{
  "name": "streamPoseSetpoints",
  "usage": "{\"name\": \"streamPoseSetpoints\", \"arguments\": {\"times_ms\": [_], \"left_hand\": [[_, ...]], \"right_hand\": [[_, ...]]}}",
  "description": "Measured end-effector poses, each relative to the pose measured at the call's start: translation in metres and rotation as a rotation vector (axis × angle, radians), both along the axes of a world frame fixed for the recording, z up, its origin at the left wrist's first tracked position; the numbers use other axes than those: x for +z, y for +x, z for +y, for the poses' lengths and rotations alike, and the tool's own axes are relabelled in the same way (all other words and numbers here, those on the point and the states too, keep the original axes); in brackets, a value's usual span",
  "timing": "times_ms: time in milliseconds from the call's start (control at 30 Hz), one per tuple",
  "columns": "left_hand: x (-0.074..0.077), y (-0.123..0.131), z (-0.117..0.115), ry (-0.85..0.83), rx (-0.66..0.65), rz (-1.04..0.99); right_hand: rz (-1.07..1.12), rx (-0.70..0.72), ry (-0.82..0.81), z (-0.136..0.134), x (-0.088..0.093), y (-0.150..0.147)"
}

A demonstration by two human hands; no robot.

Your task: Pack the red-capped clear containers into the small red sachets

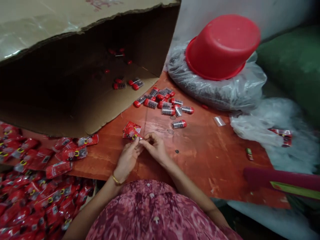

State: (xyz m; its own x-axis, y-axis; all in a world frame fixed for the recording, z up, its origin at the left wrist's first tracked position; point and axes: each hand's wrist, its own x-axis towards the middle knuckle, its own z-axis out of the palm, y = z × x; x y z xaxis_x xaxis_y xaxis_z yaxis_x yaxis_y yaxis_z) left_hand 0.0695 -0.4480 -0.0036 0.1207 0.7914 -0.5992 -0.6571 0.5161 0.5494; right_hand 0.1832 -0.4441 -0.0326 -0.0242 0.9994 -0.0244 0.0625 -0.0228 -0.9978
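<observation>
My left hand and my right hand meet at the fingertips over the reddish wooden tabletop. Both pinch the lower corner of a small red foil packet, which lies partly over a second one. Beyond my hands, several clear tubes with red caps lie scattered. More of these tubes rest inside a tilted cardboard box. A large heap of sealed red packets spreads beside my left forearm.
A red plastic basin sits upside down on a bulging clear bag of dark contents. A crumpled clear plastic sheet holds red wrappers. A dark red bar crosses the table's right corner, and green fabric lies behind.
</observation>
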Motion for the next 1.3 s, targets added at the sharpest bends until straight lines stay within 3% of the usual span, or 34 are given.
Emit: {"name": "streamPoseSetpoints", "arguments": {"times_ms": [67, 133, 200, 267, 300, 467, 567, 633, 733, 800, 867, 967, 1300], "left_hand": [[0.003, -0.020, 0.002, -0.066, 0.097, 0.044], [0.006, -0.045, 0.005, -0.118, 0.261, 0.106], [0.007, -0.069, 0.007, -0.121, 0.490, 0.145], [0.007, -0.081, 0.005, -0.096, 0.668, 0.141], [0.006, -0.083, 0.002, -0.095, 0.695, 0.122], [0.007, -0.056, -0.017, -0.231, 0.483, -0.022], [0.010, -0.040, -0.018, -0.175, 0.270, 0.122], [0.009, -0.034, -0.009, 0.039, 0.071, 0.453], [0.002, -0.029, 0.017, 0.433, -0.115, 1.149], [-0.005, -0.027, 0.036, 0.561, -0.204, 1.552], [-0.012, -0.028, 0.050, 0.575, -0.309, 1.785], [-0.019, -0.030, 0.058, 0.551, -0.398, 1.871], [-0.026, -0.036, 0.060, 0.618, -0.376, 1.886]], "right_hand": [[-0.227, -0.002, 0.052, 0.008, 0.004, 0.010], [-0.541, -0.129, 0.043, 0.017, 0.012, 0.033], [-0.882, -0.322, -0.105, 0.027, 0.020, 0.061], [-1.141, -0.385, -0.226, 0.033, 0.022, 0.083], [-1.241, -0.385, -0.245, 0.035, 0.021, 0.091], [-1.409, -0.319, -0.125, 0.024, 0.001, 0.100], [-1.386, -0.346, -0.054, 0.016, -0.009, 0.100], [-1.361, -0.366, -0.028, 0.016, -0.013, 0.100], [-1.333, -0.416, -0.030, 0.019, -0.016, 0.101], [-1.328, -0.429, -0.035, 0.020, -0.018, 0.102], [-1.331, -0.414, -0.030, 0.021, -0.020, 0.104], [-1.333, -0.405, -0.017, 0.020, -0.022, 0.107], [-1.299, -0.411, -0.024, 0.022, -0.025, 0.107]]}}
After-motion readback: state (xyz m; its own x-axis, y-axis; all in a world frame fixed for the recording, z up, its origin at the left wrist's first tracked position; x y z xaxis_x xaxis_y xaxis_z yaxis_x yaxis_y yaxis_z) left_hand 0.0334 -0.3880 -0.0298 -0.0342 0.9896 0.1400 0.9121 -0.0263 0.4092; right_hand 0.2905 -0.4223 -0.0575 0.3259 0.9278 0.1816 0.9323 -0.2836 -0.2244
